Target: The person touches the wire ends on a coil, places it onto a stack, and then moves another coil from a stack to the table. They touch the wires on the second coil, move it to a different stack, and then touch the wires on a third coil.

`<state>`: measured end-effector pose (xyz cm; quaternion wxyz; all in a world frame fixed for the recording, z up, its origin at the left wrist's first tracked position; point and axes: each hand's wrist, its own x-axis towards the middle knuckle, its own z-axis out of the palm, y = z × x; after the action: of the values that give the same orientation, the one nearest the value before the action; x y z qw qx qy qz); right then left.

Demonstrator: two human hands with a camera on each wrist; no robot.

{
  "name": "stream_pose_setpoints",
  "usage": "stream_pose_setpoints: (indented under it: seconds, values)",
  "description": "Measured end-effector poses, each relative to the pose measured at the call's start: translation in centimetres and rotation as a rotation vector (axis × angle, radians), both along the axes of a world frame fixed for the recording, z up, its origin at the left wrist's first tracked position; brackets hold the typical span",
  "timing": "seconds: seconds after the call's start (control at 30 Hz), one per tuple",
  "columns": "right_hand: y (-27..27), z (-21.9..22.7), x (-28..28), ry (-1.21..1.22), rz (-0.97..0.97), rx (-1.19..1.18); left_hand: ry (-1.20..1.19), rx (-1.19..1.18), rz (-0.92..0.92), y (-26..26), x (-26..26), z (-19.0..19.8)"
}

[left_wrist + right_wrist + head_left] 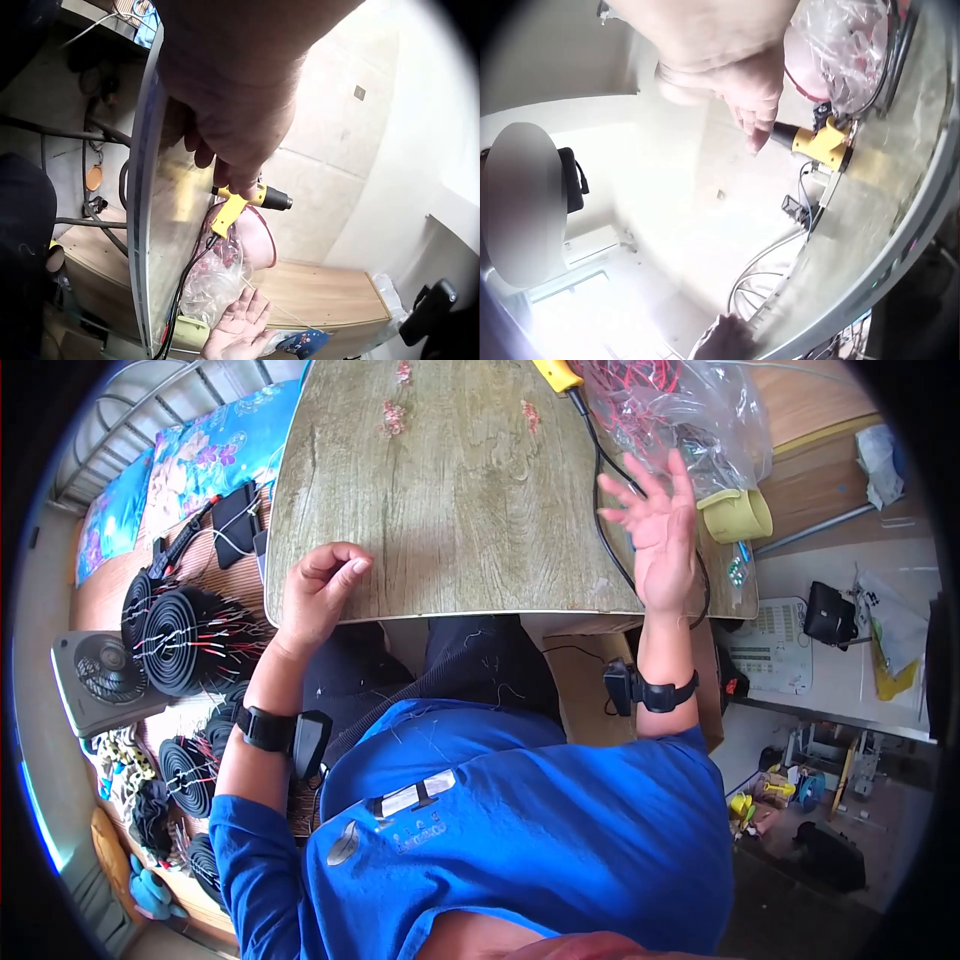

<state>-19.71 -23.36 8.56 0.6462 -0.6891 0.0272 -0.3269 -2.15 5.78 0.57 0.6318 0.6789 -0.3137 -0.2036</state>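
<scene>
My left hand (325,588) rests at the near left edge of the wood-patterned table (450,520), fingers loosely curled, with nothing visible in it. My right hand (660,540) is raised over the table's right side, palm up and fingers spread, holding nothing. Beyond it lies a yellow heat gun (231,213) with a black nozzle, its black cord (606,525) running down past the right hand. A pale yellow mug (738,515) lies tipped beside the right fingers. Small red-and-white clusters (394,418) are scattered toward the far side of the table.
A clear plastic bag (715,430) with red wires sits at the far right. To the left, coiled black strips (180,640) with red and white wire ends lie on a bed near a grey fan (103,670). A white desk (770,650) stands at the right.
</scene>
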Motion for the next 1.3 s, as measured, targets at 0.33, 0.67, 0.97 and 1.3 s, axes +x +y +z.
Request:
stream_pose_setpoints:
  seconds: [0.33, 0.67, 0.97, 1.3]
  values:
    - [6.2, -0.2, 3.4, 0.093, 0.324, 0.041, -0.027, 0.057, 0.007, 0.0, -0.2, 0.5]
    - [12.3, -2.0, 6.7, 0.194, 0.604, 0.067, 0.130, -0.062, -0.068, 0.2, -0.4, 0.8]
    - [14.2, -2.7, 8.5, 0.166, 0.697, 0.072, 0.214, -0.034, -0.156, 1.1, 0.3, 0.7]
    - [7.8, -2.1, 5.6, 0.471, 0.018, -0.248, 0.208, -0.160, -0.105, 0.9, 0.4, 0.6]
